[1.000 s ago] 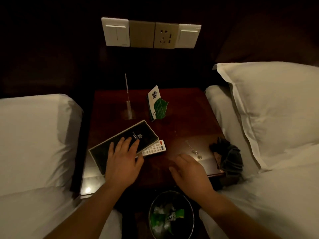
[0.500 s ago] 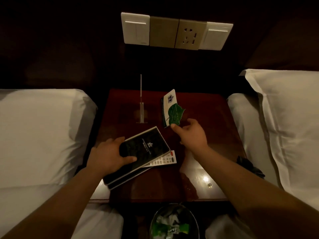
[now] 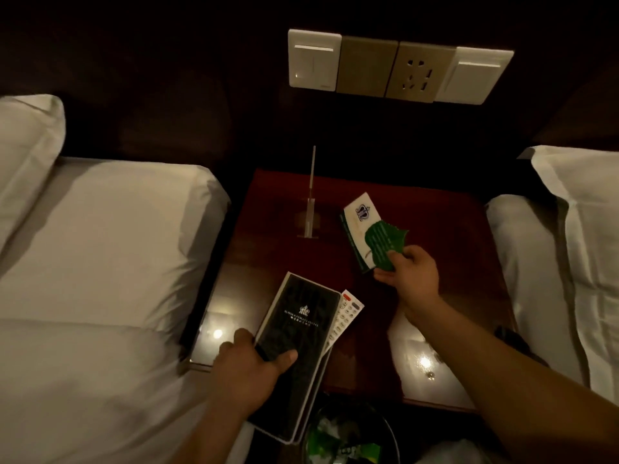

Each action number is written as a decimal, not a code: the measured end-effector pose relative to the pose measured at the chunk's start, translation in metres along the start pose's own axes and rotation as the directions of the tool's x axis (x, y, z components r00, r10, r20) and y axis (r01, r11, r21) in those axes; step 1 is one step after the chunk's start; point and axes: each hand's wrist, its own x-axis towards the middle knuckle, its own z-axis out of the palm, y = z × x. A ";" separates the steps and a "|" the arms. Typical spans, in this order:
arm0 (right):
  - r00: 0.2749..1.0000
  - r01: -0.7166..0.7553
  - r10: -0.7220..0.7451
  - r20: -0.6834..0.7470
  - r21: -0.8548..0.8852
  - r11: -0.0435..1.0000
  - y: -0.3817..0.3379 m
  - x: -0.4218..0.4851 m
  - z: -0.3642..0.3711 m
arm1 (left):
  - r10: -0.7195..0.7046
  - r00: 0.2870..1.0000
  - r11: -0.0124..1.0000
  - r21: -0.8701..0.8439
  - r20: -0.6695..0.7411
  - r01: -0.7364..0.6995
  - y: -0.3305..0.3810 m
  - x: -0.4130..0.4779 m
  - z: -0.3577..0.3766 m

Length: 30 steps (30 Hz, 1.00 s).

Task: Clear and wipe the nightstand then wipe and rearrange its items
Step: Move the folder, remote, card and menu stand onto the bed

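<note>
The dark red nightstand (image 3: pixel 445 249) stands between two beds. My left hand (image 3: pixel 249 370) grips a black hotel folder (image 3: pixel 294 336) by its near end, thumb on the cover, and the folder hangs partly over the nightstand's front edge. A white remote control (image 3: pixel 346 313) lies under the folder's right side. My right hand (image 3: pixel 410 276) pinches the white card with a green leaf (image 3: pixel 371 236) at its lower corner. A clear acrylic sign stand (image 3: pixel 311 209) sits upright at the back of the nightstand.
White beds flank the nightstand, left (image 3: pixel 100 262) and right (image 3: pixel 569 262). A switch and socket panel (image 3: pixel 398 72) is on the dark wall behind. A waste bin (image 3: pixel 348 437) with green and white litter stands below the front edge. A dark cloth (image 3: pixel 512 339) lies at the right edge.
My left hand has slid the folder and remote toward the front edge and turned them lengthwise. My right hand has reached the leaf card and taken hold of it.
</note>
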 end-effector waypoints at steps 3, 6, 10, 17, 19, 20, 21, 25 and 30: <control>1.000 0.018 -0.019 0.012 0.031 0.999 0.004 -0.012 -0.009 | -0.053 0.996 0.995 -0.085 -0.074 0.047 -0.002 -0.019 0.015; 0.999 0.049 -0.050 0.020 0.042 0.998 -0.002 -0.026 -0.011 | -0.051 0.996 0.981 -0.193 -0.079 0.035 -0.003 -0.030 0.020; 0.995 0.093 -0.094 0.047 0.011 0.996 -0.013 -0.044 -0.009 | -0.090 0.993 0.870 -0.478 0.079 0.117 -0.002 -0.033 0.012; 0.982 0.166 -0.168 0.083 0.030 0.986 -0.023 -0.071 -0.008 | -0.098 0.988 0.742 -0.653 0.116 0.150 -0.008 -0.038 0.002; 0.979 0.179 -0.182 0.095 0.040 0.983 -0.024 -0.081 -0.009 | -0.125 0.989 0.656 -0.740 0.081 0.144 -0.014 -0.044 -0.002; 0.975 0.188 -0.191 0.109 0.040 0.981 -0.025 -0.087 -0.009 | -0.144 0.988 0.618 -0.775 0.057 0.135 -0.018 -0.047 -0.005; 0.972 0.196 -0.199 0.125 0.038 0.980 -0.026 -0.093 -0.009 | -0.168 0.985 0.587 -0.799 0.032 0.127 -0.023 -0.051 -0.010; 0.956 0.204 -0.209 0.208 0.046 0.978 -0.030 -0.119 -0.006 | -0.262 0.965 0.477 -0.873 -0.028 0.104 -0.046 -0.063 -0.032; 0.906 0.222 -0.202 0.371 -0.012 0.975 -0.033 -0.155 0.022 | -0.303 0.942 0.418 -0.908 -0.140 -0.001 -0.078 -0.086 -0.065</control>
